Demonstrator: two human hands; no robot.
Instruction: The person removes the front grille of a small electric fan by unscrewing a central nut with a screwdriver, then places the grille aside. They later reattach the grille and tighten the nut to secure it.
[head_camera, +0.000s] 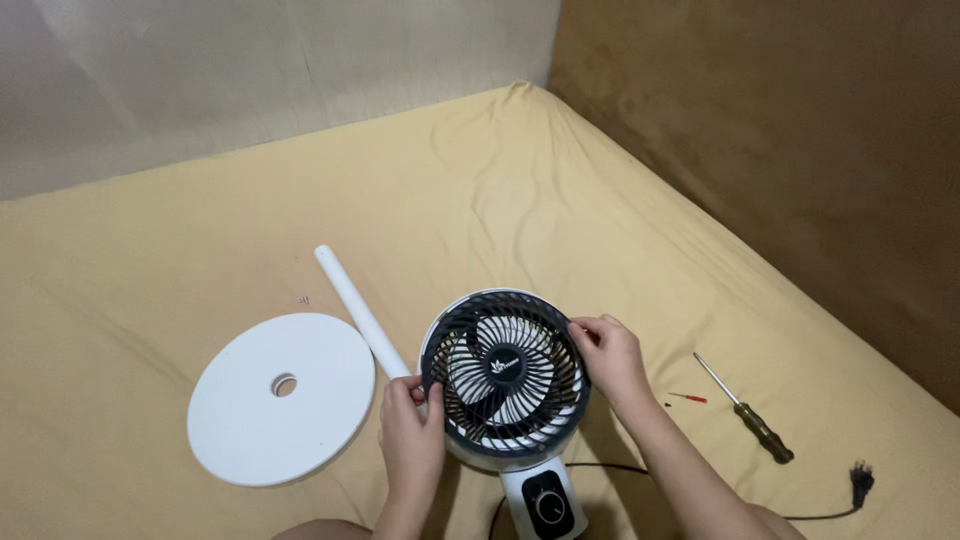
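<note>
A small round fan with a dark grille and white blades (505, 375) lies face up on a yellow bed sheet (500, 180), low in the middle of the view. Its white base with a round black knob (547, 503) points to 6 o'clock.

The left hand (410, 435) grips the dark grille at 8 o'clock, fingers curled over the rim. The right hand (612, 357) holds the rim at 2 o'clock, with its fingers bent around the edge.

A white plastic tube (360, 312) lies at 10 o'clock from the fan, its near end just beside the left hand. A flat white round plate with a hole in the middle (282, 397) sits at 9 o'clock. Tiny screws (303, 299) rest above it.

At 3 o'clock lie a screwdriver with a dark brown handle (748, 411) and a thin little red tool (688, 398). A black cord (820, 516) runs to a black plug (861, 483) at 4 o'clock.
</note>
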